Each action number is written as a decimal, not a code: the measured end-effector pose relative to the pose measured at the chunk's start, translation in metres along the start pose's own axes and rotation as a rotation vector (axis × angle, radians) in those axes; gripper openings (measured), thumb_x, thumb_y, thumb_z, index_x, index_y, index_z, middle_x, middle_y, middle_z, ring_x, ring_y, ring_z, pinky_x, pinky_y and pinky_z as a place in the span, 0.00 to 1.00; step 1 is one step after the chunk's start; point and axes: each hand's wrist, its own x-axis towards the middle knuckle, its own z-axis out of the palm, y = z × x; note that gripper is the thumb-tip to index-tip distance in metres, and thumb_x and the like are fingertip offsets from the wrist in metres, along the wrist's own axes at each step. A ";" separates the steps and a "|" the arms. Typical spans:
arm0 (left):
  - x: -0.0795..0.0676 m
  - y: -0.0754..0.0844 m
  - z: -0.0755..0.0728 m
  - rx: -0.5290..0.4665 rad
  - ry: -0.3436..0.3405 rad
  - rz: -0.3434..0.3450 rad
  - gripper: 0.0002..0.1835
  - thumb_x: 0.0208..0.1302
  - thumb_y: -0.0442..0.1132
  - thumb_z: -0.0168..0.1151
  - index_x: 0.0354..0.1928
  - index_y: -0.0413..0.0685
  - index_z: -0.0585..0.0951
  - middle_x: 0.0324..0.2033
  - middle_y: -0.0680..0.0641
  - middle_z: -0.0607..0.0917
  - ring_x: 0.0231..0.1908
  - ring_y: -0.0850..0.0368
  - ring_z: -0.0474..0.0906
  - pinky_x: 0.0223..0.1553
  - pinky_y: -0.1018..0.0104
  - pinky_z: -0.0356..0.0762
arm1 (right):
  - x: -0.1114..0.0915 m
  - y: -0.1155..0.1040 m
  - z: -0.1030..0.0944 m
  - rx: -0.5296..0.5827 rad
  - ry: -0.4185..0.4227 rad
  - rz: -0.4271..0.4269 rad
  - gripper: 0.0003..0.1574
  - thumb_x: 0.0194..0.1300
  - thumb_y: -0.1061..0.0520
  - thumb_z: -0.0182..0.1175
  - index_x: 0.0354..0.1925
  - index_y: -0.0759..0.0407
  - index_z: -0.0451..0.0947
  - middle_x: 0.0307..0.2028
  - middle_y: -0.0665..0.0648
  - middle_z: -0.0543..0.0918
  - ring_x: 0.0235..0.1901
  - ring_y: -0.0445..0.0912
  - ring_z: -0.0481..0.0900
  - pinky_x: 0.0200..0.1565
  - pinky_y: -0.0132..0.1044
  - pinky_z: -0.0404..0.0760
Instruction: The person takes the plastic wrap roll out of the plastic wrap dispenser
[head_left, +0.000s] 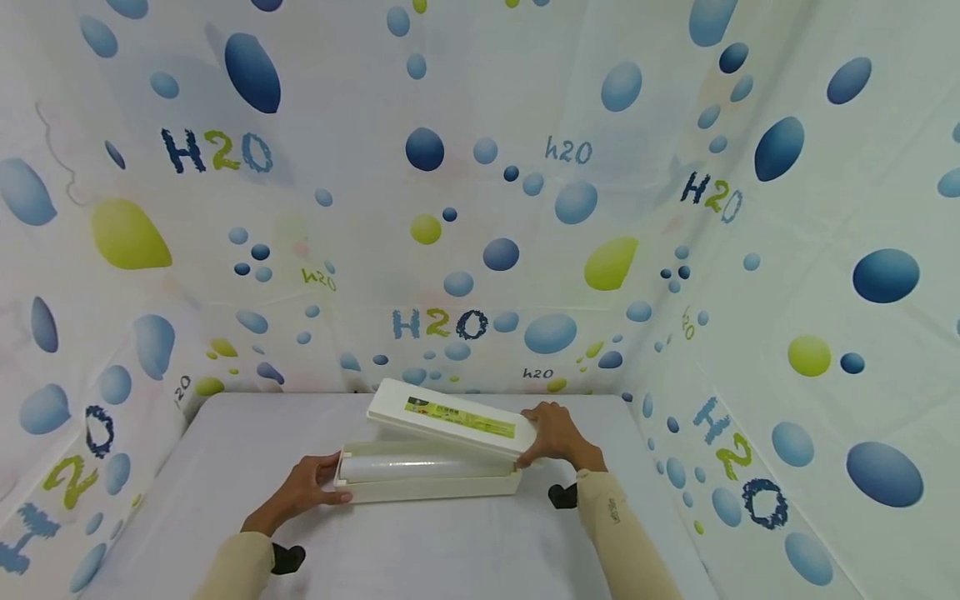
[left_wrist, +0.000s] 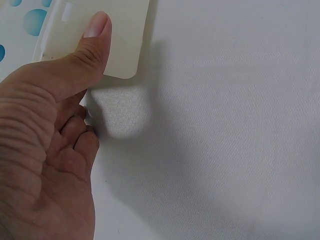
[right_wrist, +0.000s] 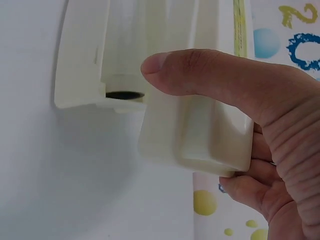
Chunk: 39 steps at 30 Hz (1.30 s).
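Note:
A long cream dispenser box (head_left: 442, 490) lies on the table, with a roll of what looks like plastic wrap (head_left: 420, 467) inside it. My left hand (head_left: 303, 486) grips the box's left end, its thumb on the front wall (left_wrist: 125, 45) in the left wrist view. Above the roll, the white lid (head_left: 393, 404) with a yellow-green label (head_left: 461, 417) is tilted, its left end higher and farther back. My right hand (head_left: 557, 437) holds the lid by its right end; in the right wrist view the thumb presses the lid's edge (right_wrist: 160, 130), beside the box's end (right_wrist: 80, 65).
A white cloth (head_left: 450, 550) covers the table. Behind and at both sides hang white curtains (head_left: 337, 108) printed with blue and green drops and H2O lettering. Dark straps (head_left: 288, 558) show at both wrists, over cream sleeves.

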 end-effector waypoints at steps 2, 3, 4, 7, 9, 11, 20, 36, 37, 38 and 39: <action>0.000 -0.001 -0.001 -0.001 -0.003 0.001 0.53 0.49 0.46 0.81 0.70 0.26 0.64 0.69 0.27 0.69 0.66 0.27 0.70 0.65 0.36 0.72 | -0.003 0.002 0.000 -0.008 0.003 0.024 0.55 0.32 0.43 0.85 0.61 0.59 0.81 0.47 0.55 0.85 0.42 0.47 0.72 0.47 0.46 0.72; -0.001 -0.001 -0.002 -0.005 -0.004 -0.006 0.53 0.49 0.46 0.81 0.71 0.26 0.63 0.69 0.28 0.69 0.67 0.27 0.70 0.65 0.36 0.72 | -0.004 0.003 0.000 -0.006 0.005 0.031 0.55 0.33 0.43 0.85 0.61 0.59 0.80 0.47 0.56 0.85 0.42 0.47 0.72 0.47 0.46 0.72; -0.001 -0.002 -0.002 0.000 -0.004 -0.006 0.53 0.49 0.46 0.81 0.71 0.26 0.63 0.69 0.27 0.69 0.66 0.27 0.70 0.65 0.36 0.72 | -0.005 0.004 0.000 -0.010 0.008 0.035 0.55 0.33 0.43 0.85 0.61 0.60 0.80 0.46 0.55 0.84 0.42 0.47 0.71 0.47 0.46 0.71; -0.001 -0.003 -0.004 -0.015 -0.004 -0.022 0.53 0.50 0.46 0.81 0.71 0.26 0.63 0.69 0.27 0.68 0.67 0.27 0.70 0.65 0.36 0.72 | -0.009 0.009 0.001 -0.011 0.021 0.057 0.55 0.34 0.44 0.85 0.61 0.61 0.80 0.45 0.55 0.84 0.40 0.47 0.70 0.46 0.45 0.71; -0.001 -0.004 -0.004 -0.025 -0.012 -0.023 0.53 0.51 0.46 0.80 0.71 0.26 0.62 0.69 0.27 0.68 0.67 0.27 0.70 0.65 0.36 0.73 | -0.012 0.012 0.002 0.000 0.033 0.085 0.55 0.33 0.44 0.85 0.61 0.61 0.80 0.44 0.54 0.83 0.40 0.47 0.69 0.45 0.44 0.70; -0.001 -0.004 -0.003 -0.043 -0.018 -0.024 0.53 0.51 0.46 0.80 0.72 0.27 0.62 0.70 0.28 0.68 0.67 0.27 0.69 0.65 0.36 0.72 | -0.016 0.016 0.003 0.012 0.044 0.111 0.55 0.34 0.44 0.85 0.61 0.63 0.79 0.43 0.54 0.82 0.40 0.47 0.69 0.45 0.44 0.70; -0.002 -0.002 -0.001 -0.065 -0.018 0.021 0.52 0.52 0.44 0.80 0.71 0.25 0.62 0.70 0.27 0.68 0.68 0.27 0.67 0.66 0.36 0.71 | -0.033 0.034 0.004 0.028 0.078 0.174 0.52 0.33 0.43 0.85 0.58 0.62 0.82 0.33 0.51 0.79 0.36 0.46 0.69 0.39 0.39 0.67; -0.002 -0.004 0.000 -0.023 0.002 0.037 0.52 0.51 0.45 0.80 0.70 0.23 0.62 0.69 0.26 0.67 0.67 0.25 0.68 0.65 0.35 0.70 | -0.056 0.061 -0.001 -0.001 0.156 0.249 0.43 0.31 0.42 0.85 0.47 0.57 0.86 0.32 0.51 0.81 0.34 0.46 0.72 0.36 0.37 0.69; -0.002 -0.003 0.000 -0.021 0.003 0.033 0.53 0.51 0.45 0.80 0.70 0.23 0.62 0.69 0.26 0.67 0.67 0.25 0.68 0.65 0.34 0.70 | -0.058 0.061 -0.001 0.005 0.159 0.261 0.44 0.31 0.42 0.85 0.48 0.58 0.85 0.33 0.51 0.81 0.34 0.46 0.72 0.36 0.38 0.70; -0.002 -0.002 0.000 -0.019 0.002 0.032 0.53 0.51 0.45 0.80 0.70 0.23 0.62 0.69 0.26 0.67 0.68 0.25 0.67 0.65 0.34 0.70 | -0.059 0.062 -0.001 0.007 0.162 0.274 0.45 0.31 0.42 0.85 0.49 0.59 0.84 0.33 0.52 0.81 0.34 0.46 0.72 0.36 0.38 0.71; -0.002 -0.002 0.000 -0.015 0.003 0.027 0.53 0.51 0.46 0.80 0.71 0.24 0.62 0.69 0.26 0.67 0.68 0.26 0.67 0.65 0.35 0.70 | -0.060 0.063 -0.002 0.010 0.163 0.286 0.47 0.31 0.42 0.85 0.50 0.59 0.84 0.34 0.52 0.81 0.34 0.47 0.73 0.36 0.39 0.72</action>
